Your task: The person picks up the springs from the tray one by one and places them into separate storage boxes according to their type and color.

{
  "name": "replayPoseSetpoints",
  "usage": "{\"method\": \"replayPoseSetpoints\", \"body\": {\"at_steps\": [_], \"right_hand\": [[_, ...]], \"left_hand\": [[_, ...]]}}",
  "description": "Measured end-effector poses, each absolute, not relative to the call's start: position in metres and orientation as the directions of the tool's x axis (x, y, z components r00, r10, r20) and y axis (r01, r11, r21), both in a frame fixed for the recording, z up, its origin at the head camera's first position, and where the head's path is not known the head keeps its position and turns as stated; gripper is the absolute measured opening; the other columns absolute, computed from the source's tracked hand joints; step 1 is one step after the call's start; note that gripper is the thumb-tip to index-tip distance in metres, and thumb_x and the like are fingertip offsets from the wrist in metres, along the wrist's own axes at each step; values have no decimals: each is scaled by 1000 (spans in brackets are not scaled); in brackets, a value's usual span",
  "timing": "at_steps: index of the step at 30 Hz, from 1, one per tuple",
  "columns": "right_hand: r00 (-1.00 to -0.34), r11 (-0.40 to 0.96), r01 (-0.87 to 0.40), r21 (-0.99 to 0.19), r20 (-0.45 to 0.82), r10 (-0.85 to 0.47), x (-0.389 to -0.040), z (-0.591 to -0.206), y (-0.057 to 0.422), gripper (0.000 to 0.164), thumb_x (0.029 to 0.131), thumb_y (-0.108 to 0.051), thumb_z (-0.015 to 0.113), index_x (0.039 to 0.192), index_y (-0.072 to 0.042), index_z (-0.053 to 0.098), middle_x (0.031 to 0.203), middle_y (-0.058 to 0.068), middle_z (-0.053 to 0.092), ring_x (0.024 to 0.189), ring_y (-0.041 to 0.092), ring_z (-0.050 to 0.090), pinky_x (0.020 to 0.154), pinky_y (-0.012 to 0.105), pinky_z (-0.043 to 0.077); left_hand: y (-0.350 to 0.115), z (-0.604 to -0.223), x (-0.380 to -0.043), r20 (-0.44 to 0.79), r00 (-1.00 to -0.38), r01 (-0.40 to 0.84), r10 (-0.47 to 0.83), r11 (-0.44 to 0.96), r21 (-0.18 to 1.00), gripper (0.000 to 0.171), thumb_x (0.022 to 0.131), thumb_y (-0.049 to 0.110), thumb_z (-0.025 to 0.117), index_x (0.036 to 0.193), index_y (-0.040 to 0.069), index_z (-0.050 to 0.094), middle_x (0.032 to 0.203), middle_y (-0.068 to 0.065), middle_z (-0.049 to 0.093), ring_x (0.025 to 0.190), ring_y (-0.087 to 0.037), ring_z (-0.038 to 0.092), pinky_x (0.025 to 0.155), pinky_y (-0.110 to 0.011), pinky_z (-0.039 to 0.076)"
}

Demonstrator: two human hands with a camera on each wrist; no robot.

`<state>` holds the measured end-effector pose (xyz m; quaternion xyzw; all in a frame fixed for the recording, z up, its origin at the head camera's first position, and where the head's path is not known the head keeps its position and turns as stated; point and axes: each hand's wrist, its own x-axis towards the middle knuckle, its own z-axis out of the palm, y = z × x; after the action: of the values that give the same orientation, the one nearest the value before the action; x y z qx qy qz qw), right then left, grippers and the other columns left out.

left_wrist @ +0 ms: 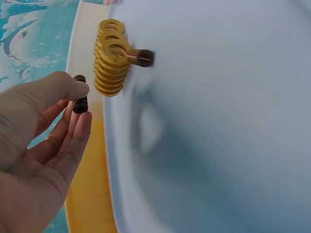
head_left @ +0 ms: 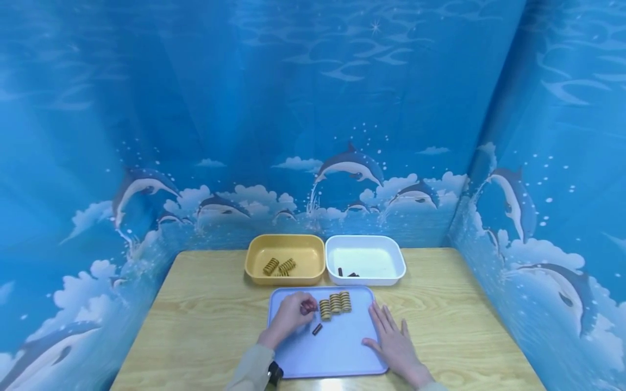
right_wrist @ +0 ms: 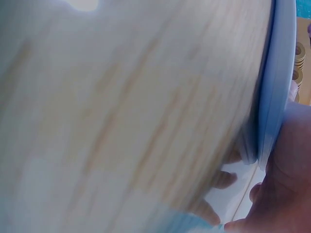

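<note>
My left hand (head_left: 292,315) is over the left part of a pale blue tray (head_left: 349,353). In the left wrist view its thumb and fingers pinch a small dark brown ridged cylinder (left_wrist: 80,106). Beside that hand, three yellow ringed cylinders (head_left: 335,304) with dark stripes sit side by side on the tray; the left wrist view shows them as stacked rings (left_wrist: 111,73). A second small dark cylinder (head_left: 317,329) lies just below them. My right hand (head_left: 397,343) rests at the tray's right edge, fingers extended and thumb spread, holding nothing.
Behind the tray, a yellow bin (head_left: 286,281) contains several striped cylinders (head_left: 286,265). Beside it, a white bin (head_left: 369,282) has a few small dark pieces (head_left: 340,271) inside. The wooden table (head_left: 195,315) ends at blue dolphin-print curtains (head_left: 274,136) behind and at both sides.
</note>
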<state>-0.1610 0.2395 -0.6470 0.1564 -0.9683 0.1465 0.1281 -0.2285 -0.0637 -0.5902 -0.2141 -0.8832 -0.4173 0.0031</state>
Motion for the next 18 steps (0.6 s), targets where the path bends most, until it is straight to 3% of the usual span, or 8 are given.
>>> {"method": "replayPoseSetpoints", "body": {"at_steps": [18], "right_hand": [[-923,916,-333,-224,274,-269,-159,-637,238,83,89,-56,65,151,-5,44,157,16,41,140,44,40,104,80,28]], "left_hand": [[-47,-555,-262,152,-939,320,309,622,715,23,78,-1,77,96,12,73,88,5,68,79,-7,62,73,-22,56]]}}
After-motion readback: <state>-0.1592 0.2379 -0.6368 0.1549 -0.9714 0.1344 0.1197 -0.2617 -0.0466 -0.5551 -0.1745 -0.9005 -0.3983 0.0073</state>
